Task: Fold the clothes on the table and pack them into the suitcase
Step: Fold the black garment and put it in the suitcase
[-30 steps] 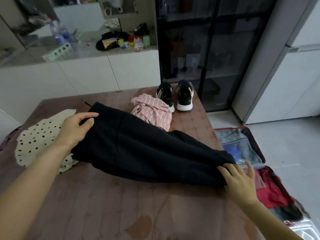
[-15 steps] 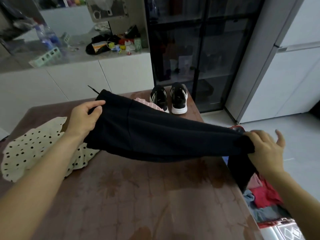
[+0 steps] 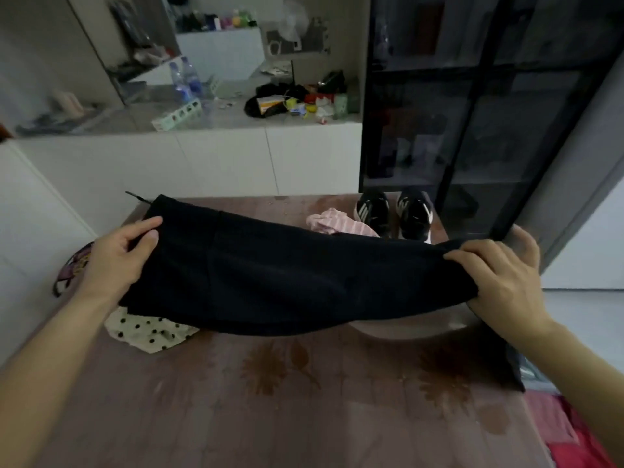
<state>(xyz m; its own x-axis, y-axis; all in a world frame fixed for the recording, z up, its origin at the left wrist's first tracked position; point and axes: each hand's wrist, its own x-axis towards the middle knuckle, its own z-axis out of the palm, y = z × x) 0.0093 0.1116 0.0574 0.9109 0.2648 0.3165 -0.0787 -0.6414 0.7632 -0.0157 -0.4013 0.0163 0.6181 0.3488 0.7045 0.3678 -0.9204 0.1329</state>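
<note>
A black garment (image 3: 287, 275) hangs stretched above the brown table (image 3: 304, 400), held at both ends. My left hand (image 3: 118, 258) pinches its left end between thumb and fingers. Its right end is gripped by my right hand (image 3: 503, 278), and a loose part hangs down past the table's right edge. Under the garment's left side lies a cream cloth with black dots (image 3: 152, 332). A pink striped cloth (image 3: 337, 224) sits crumpled farther back. At the bottom right corner, red contents of the suitcase (image 3: 580, 440) show.
A pair of black and white shoes (image 3: 395, 214) stands at the table's far right corner. Behind it rises a dark glass cabinet (image 3: 472, 113). A white counter (image 3: 202, 153) with bottles and clutter runs along the back.
Both hands have lifted the black garment off the table and pulled it taut; the view swung left, so the suitcase has slid mostly out of sight.
</note>
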